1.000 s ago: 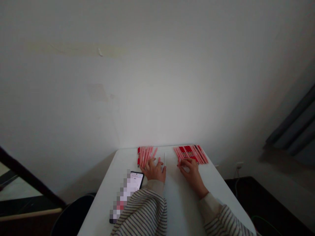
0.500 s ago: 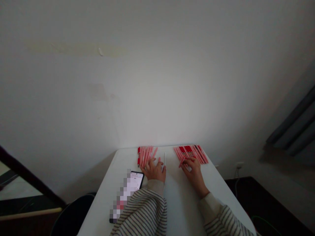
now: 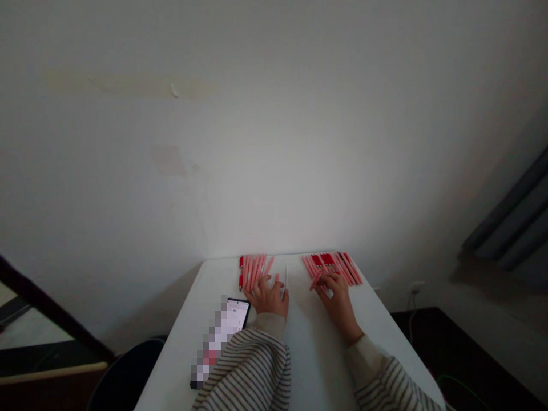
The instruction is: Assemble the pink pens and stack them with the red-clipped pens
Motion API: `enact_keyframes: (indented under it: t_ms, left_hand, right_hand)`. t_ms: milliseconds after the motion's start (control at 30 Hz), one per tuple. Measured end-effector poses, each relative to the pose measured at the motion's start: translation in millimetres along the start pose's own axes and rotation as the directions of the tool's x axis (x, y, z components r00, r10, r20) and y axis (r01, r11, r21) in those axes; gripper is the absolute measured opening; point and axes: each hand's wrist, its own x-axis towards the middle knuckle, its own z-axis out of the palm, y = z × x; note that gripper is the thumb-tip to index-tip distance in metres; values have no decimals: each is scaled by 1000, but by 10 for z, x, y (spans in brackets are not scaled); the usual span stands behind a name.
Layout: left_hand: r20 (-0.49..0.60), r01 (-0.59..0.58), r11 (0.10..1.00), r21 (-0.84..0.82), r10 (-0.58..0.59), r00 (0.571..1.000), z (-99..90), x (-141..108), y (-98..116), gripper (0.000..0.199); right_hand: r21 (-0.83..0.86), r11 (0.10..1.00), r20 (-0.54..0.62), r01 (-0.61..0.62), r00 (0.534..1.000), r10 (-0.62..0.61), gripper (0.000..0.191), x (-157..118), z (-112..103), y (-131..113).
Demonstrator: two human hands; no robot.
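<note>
My left hand [image 3: 269, 298] lies on the table with its fingers spread, at the near end of a row of slim pink pens [image 3: 252, 271] with some red parts. Just beyond its fingertips are a short pink piece [image 3: 277, 278] and a thin white stick [image 3: 286, 277]. Between the thumb and fingers of my right hand [image 3: 336, 292] is a short pink pen part [image 3: 315, 279], held tilted; its exact kind is too small to tell. Close beyond that hand, a second group of pink and red pens [image 3: 349, 268] lies side by side, partly covered by the fingers.
A phone [image 3: 237, 314] with a lit screen lies left of my left forearm, partly under the sleeve. The white table [image 3: 317, 354] meets a bare wall [image 3: 274, 142] at its far edge. A dark rounded object [image 3: 128, 371] stands beside the table on the left.
The pink part in my right hand has turned and shifted very slightly. My left hand and the pen rows stay where they were.
</note>
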Motion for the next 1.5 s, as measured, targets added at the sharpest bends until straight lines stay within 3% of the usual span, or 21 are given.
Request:
enact_keyframes:
  t_ms: [133, 333, 700, 900, 1100, 1500]
  left_hand:
    - [10, 9, 1000, -11, -9, 1000, -1, 5, -5, 15]
    - [23, -5, 1000, -18, 5, 1000, -8, 1, 14, 16]
    - [131, -61, 998, -10, 62, 989, -52, -21, 66, 19]
    - [88, -63, 998, -7, 63, 994, -8, -24, 44, 16]
    - [47, -44, 999, -12, 44, 998, -3, -20, 22, 20]
    - [57, -6, 1000, 7, 6, 998, 15, 3, -5, 9]
  right_hand:
    - [20, 1000, -21, -7, 1000, 7, 21, -8, 34, 32]
    - [16, 1000, 113, -7, 994, 5, 16, -18, 22, -6]
    - [135, 989, 45, -62, 997, 56, 23, 26, -7, -54]
    - [127, 991, 56, -38, 998, 31, 16, 25, -18, -49]
    - [144, 988, -37, -63, 997, 69, 25, -10, 40, 18]
    - [-78, 996, -21, 37, 999, -38, 24, 1, -3, 0]
